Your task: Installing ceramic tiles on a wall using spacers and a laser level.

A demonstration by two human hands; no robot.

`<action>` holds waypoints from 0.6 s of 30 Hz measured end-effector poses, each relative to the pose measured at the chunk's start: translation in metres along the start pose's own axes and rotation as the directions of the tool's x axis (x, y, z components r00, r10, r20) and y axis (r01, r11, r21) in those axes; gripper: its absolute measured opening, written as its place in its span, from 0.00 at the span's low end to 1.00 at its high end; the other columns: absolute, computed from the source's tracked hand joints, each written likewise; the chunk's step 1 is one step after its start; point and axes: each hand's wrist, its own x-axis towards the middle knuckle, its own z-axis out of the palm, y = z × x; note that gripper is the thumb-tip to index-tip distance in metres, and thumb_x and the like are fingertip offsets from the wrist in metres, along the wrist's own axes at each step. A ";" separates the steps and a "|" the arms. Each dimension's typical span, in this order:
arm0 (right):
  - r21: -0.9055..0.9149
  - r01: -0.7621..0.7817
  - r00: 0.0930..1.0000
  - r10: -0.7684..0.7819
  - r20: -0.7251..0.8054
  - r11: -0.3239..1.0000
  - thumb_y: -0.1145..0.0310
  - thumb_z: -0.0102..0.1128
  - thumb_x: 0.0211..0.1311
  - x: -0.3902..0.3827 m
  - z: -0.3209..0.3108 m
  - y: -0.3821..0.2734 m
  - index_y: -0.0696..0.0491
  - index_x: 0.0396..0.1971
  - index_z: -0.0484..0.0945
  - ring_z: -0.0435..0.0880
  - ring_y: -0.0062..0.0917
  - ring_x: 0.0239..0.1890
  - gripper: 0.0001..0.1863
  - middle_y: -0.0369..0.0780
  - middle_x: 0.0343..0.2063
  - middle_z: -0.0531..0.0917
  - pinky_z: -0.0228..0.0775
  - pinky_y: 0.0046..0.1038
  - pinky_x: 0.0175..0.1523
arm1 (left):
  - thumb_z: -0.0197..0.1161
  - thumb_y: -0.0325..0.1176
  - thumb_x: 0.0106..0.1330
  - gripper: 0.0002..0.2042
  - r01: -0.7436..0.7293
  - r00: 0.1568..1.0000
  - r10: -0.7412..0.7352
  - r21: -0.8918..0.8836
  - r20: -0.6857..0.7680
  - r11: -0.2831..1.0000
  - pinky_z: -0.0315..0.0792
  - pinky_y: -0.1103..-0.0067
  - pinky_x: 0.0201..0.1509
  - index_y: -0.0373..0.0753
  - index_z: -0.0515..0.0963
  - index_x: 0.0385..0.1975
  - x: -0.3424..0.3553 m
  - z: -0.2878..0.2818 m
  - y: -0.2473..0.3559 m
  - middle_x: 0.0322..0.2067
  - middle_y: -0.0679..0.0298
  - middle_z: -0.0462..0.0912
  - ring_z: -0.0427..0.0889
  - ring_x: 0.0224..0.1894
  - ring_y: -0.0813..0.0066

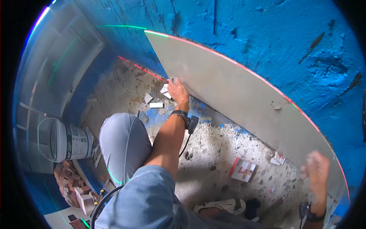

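Note:
A large grey tile [236,95] stands on its long edge against the blue wall, low down near the floor. My left hand [178,91] is at the tile's lower left corner, fingers closed together; a tiny white bit shows at the fingertips, too small to name. White tile offcuts [166,91] lie right beside those fingers. Over by the tile's right part is my right hand [317,168], raised in front of its face and smeared by motion. Whether it touches the tile or holds anything does not show. Straps with small dark devices circle both wrists.
A small red and white box [242,169] lies on the rough, debris-strewn floor [206,152]. At left are a white bucket [72,141] on its side and a pile of broken bricks [70,181]. Red and green laser lines cross the blue wall [267,34] and floor edge.

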 end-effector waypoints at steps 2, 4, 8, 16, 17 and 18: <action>0.156 -0.019 0.895 -0.053 0.444 0.988 0.65 0.55 0.66 0.039 0.053 -0.029 0.57 0.27 0.75 0.74 0.13 0.19 0.12 0.34 0.18 0.76 0.66 0.18 0.24 | 0.56 0.43 0.67 0.20 -0.004 1.000 0.005 0.063 -0.022 0.998 0.64 0.58 0.54 0.32 0.73 0.50 0.013 -0.010 -0.036 0.43 0.45 0.77 0.72 0.49 0.46; 0.205 -0.100 0.776 -0.053 0.629 0.974 0.63 0.55 0.67 0.074 0.133 -0.033 0.56 0.29 0.76 0.74 0.13 0.19 0.12 0.33 0.20 0.77 0.65 0.19 0.24 | 0.60 0.39 0.64 0.16 0.038 0.992 -0.067 0.260 0.105 0.965 0.67 0.58 0.51 0.34 0.75 0.44 0.020 -0.024 -0.068 0.41 0.48 0.77 0.74 0.46 0.47; 0.292 -0.283 0.721 0.001 0.693 0.913 0.60 0.55 0.68 0.136 0.294 0.010 0.55 0.30 0.76 0.78 0.16 0.23 0.13 0.35 0.24 0.79 0.67 0.20 0.27 | 0.63 0.35 0.62 0.11 -0.125 0.971 0.064 0.260 0.232 0.958 0.69 0.61 0.47 0.35 0.77 0.38 0.035 -0.029 -0.089 0.38 0.51 0.77 0.76 0.44 0.51; 0.737 -0.575 0.808 0.384 0.446 0.355 0.61 0.53 0.69 0.190 0.481 0.097 0.55 0.38 0.75 0.82 0.22 0.29 0.11 0.36 0.30 0.81 0.71 0.24 0.34 | 0.64 0.37 0.59 0.09 -0.389 0.871 0.279 0.220 0.404 0.895 0.72 0.65 0.47 0.43 0.83 0.35 0.090 -0.003 -0.102 0.37 0.57 0.79 0.77 0.43 0.56; 0.783 -0.567 0.796 0.417 0.439 0.257 0.63 0.54 0.68 0.198 0.491 0.100 0.56 0.40 0.74 0.82 0.25 0.30 0.11 0.38 0.31 0.81 0.72 0.24 0.34 | 0.64 0.37 0.59 0.09 -0.384 0.871 0.272 0.221 0.410 0.896 0.72 0.65 0.47 0.43 0.83 0.35 0.093 -0.003 -0.101 0.37 0.57 0.79 0.77 0.43 0.56; 0.822 -0.547 0.781 0.450 0.432 0.160 0.65 0.54 0.67 0.206 0.497 0.104 0.57 0.42 0.74 0.83 0.27 0.31 0.11 0.40 0.32 0.81 0.73 0.25 0.35 | 0.63 0.37 0.59 0.09 -0.415 0.840 0.291 0.198 0.457 0.888 0.72 0.65 0.48 0.42 0.84 0.36 0.093 -0.004 -0.099 0.37 0.57 0.80 0.78 0.44 0.56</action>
